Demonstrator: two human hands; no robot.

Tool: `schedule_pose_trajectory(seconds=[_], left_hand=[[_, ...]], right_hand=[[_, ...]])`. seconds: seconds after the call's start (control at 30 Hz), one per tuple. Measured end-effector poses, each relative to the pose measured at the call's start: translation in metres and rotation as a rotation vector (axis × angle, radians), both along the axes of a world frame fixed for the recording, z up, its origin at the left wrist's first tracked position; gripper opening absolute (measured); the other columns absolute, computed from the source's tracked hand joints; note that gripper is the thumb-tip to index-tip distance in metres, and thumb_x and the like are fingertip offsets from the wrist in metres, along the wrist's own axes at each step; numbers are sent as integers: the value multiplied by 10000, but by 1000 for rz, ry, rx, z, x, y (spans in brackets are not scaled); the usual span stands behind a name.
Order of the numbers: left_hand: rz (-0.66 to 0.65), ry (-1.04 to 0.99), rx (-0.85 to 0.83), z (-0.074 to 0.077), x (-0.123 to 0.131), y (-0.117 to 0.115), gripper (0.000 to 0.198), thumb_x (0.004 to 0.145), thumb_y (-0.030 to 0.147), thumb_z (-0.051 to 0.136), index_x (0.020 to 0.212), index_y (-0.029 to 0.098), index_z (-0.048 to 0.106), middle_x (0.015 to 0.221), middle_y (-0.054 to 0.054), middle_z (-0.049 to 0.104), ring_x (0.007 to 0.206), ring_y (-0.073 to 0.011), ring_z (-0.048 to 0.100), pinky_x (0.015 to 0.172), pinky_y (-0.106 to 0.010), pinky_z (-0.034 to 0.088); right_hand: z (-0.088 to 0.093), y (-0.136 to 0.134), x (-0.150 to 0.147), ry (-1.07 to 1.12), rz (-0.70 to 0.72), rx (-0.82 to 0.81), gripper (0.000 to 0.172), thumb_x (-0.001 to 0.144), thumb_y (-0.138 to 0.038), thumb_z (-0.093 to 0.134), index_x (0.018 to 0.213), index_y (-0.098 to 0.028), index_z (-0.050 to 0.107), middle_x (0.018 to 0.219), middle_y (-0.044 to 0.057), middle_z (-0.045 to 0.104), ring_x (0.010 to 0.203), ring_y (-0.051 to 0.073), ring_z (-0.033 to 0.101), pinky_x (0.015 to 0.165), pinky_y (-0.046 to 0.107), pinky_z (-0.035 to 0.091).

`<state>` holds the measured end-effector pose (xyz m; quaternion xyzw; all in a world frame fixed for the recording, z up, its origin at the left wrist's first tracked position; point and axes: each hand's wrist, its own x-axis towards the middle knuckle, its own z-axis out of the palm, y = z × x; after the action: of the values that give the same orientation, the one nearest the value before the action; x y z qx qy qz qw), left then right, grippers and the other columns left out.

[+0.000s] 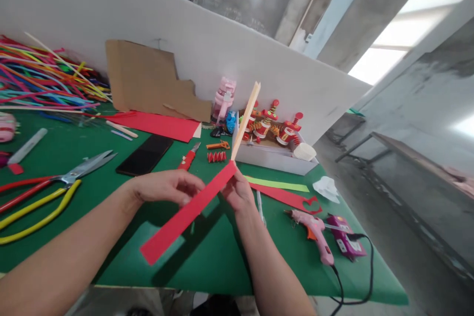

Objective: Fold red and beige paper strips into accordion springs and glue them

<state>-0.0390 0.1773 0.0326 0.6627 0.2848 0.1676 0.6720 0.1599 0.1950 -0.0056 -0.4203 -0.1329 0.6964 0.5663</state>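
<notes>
A long red paper strip (188, 215) slants across the middle, joined at its far end to a cream paper strip (246, 118) that stands up and away. At this joint my right hand (239, 191) is closed, gripping the strips from below. My left hand (179, 186) has its fingers curled at the red strip's left edge, the fingertips partly hidden behind it. Beyond the hands lie a red folded paper piece (216, 157), an orange folded strip (218, 145) and a red utility knife (189, 156).
Scissors (79, 170), a black phone (144, 154) and red paper sheets (159, 125) lie left. A pink glue gun (314, 237) with a cord and a purple box (346, 237) sit right. Behind stands a white box (272, 158) holding several red figures. Pipe cleaners (44, 76) fill the far left.
</notes>
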Motion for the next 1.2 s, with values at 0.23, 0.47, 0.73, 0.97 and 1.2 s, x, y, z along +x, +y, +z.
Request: schedule_pose_trajectory(seconds=[0.23,0.47,0.73,0.97,1.2], left_hand=[[544,-392,-14,-6,17,4,326,720,361,764,985,239,618,824,-14,702,599,-151,649,554,-289,515],[517,-10,81,-20,46,4,305,759,468,696,796,180,599,632,15,600,530,-124,568,451,-242,443],[616,0,84,-27,48,1,366,733,546,662,751,184,612,504,24,565,485,-125,545,434,-232,447],[763,47,175,-24,51,1,268,687,441,661,671,177,620,450,11,565,410,-127,518,395,-231,428],[740,-38,101,-18,55,-3,293,688,462,682,741,182,611,544,13,589,488,-148,557,416,-236,446]], right_hand=[[-6,-1,-7,43,3,-61,138,818,-166,689,691,-193,640,521,-36,586,451,94,524,496,211,507],[-4,-7,-15,82,56,-145,266,886,-161,616,622,-175,587,483,-46,528,432,65,509,492,169,478],[-3,-12,-22,98,76,-79,246,867,-158,634,621,-151,630,502,-26,604,455,69,543,493,161,468],[-5,-12,-23,147,76,-10,155,782,-176,741,648,-154,666,498,-38,607,471,65,530,518,163,454],[-15,-14,-24,45,26,181,178,651,-281,846,693,-174,710,539,-46,627,500,78,516,510,194,424]])
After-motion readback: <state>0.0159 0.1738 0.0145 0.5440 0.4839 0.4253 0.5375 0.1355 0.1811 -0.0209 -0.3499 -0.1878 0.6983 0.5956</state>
